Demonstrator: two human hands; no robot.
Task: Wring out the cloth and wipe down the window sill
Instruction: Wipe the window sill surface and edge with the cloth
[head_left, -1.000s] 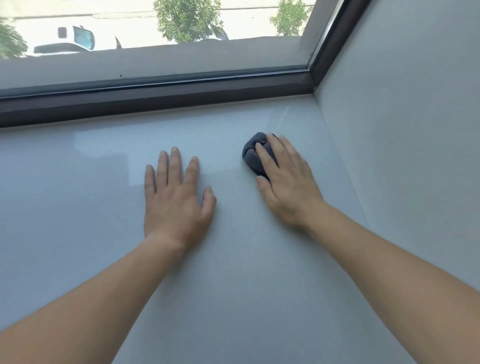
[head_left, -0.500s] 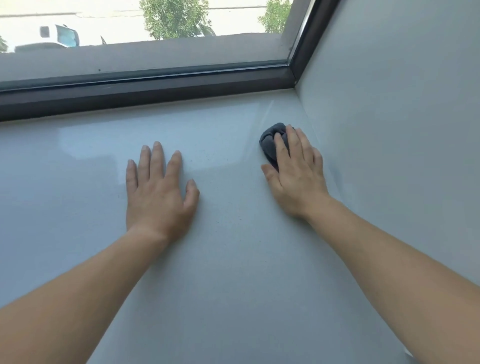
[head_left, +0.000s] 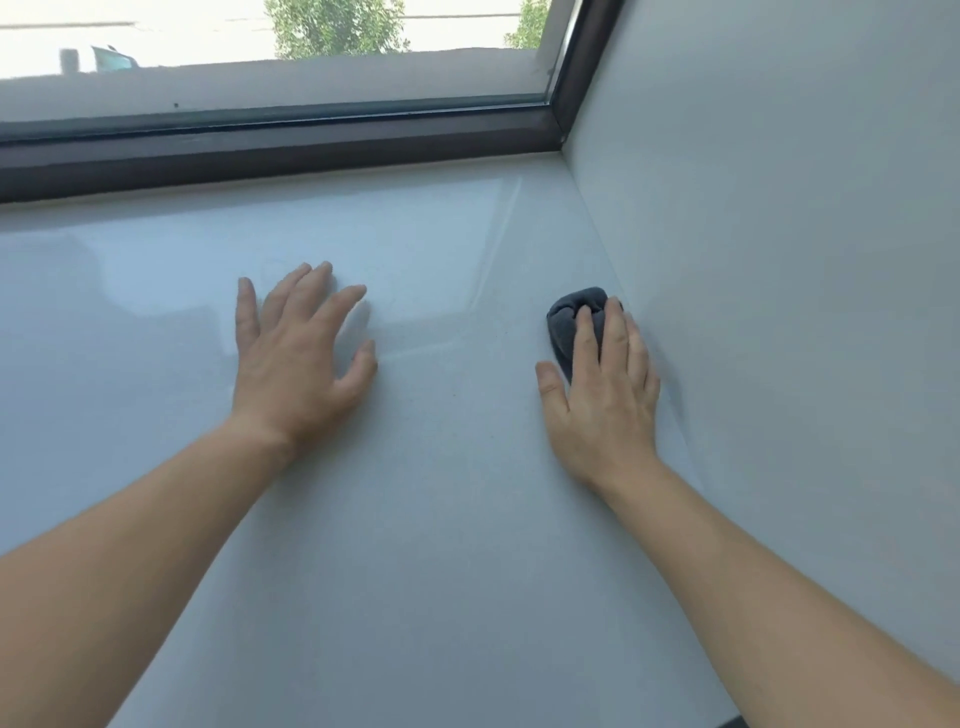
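Our right hand (head_left: 602, 400) presses a small dark balled cloth (head_left: 566, 318) onto the window sill (head_left: 441, 545) at its right edge, fingers straight and together. Our left hand (head_left: 296, 364) rests flat, fingers spread. The cloth looks soft and light, probably easiest to pinch by its bunched top.

1 close head view, down onto window sill (head_left: 441, 519)

The glossy pale window sill (head_left: 441, 519) bears a balled dark cloth (head_left: 563, 319) beside its right edge, pressed under the right hand (head_left: 602, 395), while the left hand (head_left: 291, 358) rests mid-surface.
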